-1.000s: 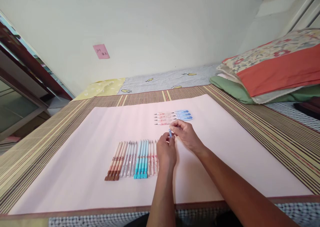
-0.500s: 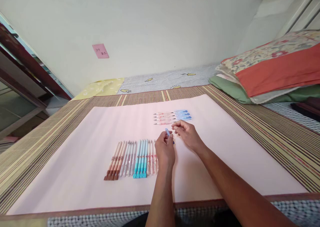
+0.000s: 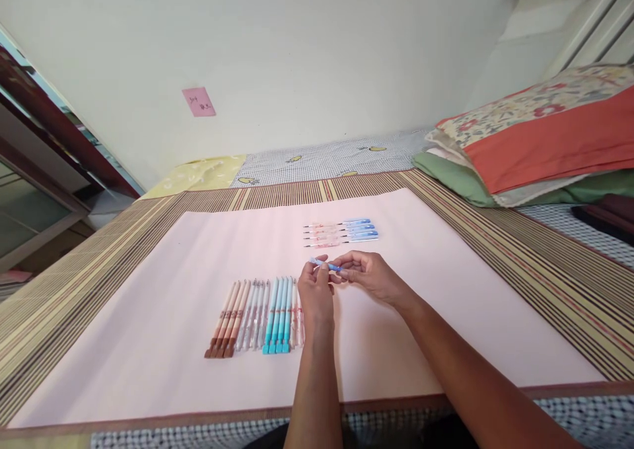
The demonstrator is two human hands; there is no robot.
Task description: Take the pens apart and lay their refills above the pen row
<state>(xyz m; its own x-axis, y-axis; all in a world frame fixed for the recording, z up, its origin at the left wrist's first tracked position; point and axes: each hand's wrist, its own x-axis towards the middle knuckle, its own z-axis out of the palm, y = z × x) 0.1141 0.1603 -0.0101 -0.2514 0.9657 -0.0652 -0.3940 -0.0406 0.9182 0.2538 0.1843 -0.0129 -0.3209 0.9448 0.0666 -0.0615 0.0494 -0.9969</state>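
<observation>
A short blue pen barrel, pale at one end and darker at the other, is held level above the pink sheet. My left hand pinches its paler left part. At the darker right end, the fingers of my right hand close on it. Just beyond my hands lies a row of pens with clear, red-patterned front parts; most have blue rear parts, while the nearest shows a thin white rod at its rear. Left of my left wrist are brown-and-pink pens, clear pens and turquoise pens. Red-patterned clear pens are partly hidden by my left hand.
The pink sheet lies on a striped mat. Folded bedding with a red-bordered floral pillow is at the right. A white wall carrying a pink note rises behind.
My right hand has come down and toward me to meet the pen barrel. My left hand has shifted slightly left, and the barrel has turned from steep to nearly level.
</observation>
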